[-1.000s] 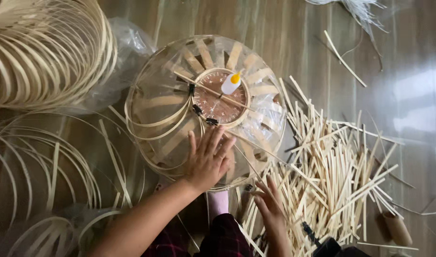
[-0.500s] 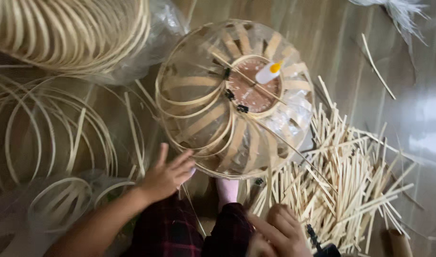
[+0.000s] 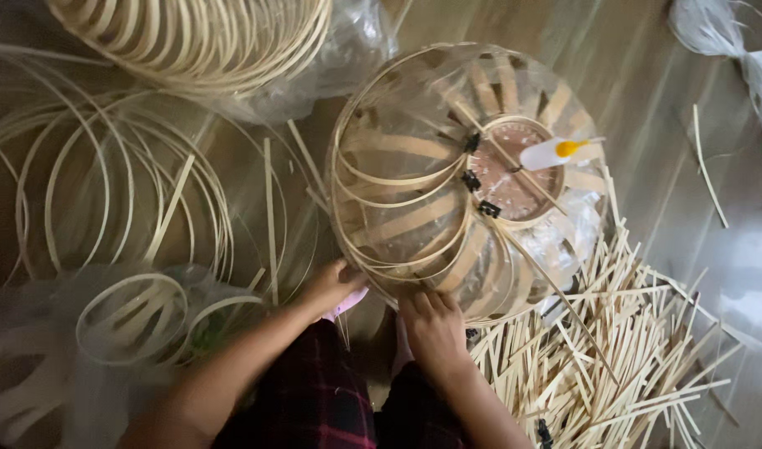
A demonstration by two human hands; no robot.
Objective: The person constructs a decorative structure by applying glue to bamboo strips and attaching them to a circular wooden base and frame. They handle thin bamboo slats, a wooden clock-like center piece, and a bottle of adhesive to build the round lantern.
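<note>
A dome-shaped bamboo strip frame (image 3: 414,220) sits on the floor in front of me, with a round ring (image 3: 514,179) at its top. Small black clips (image 3: 472,180) pinch strips at that ring. A white glue bottle with an orange tip (image 3: 555,152) lies across the ring. My left hand (image 3: 333,284) grips the frame's near-left rim. My right hand (image 3: 432,326) holds the near rim just to the right, fingers curled on the strips. Dark checked trousers (image 3: 314,399) cover my legs below.
A heap of short bamboo sticks (image 3: 614,366) lies to the right. Loose bamboo hoops (image 3: 107,183) spread on the left, smaller rings (image 3: 132,320) in clear plastic below them. A stack of hoops (image 3: 198,41) lies at the top left. White fibres (image 3: 730,41) lie at the top right.
My left hand came off the top of the frame and down to its near rim. My right hand rose from the sticks to the rim. The view shifted, so the frame now lies further right.
</note>
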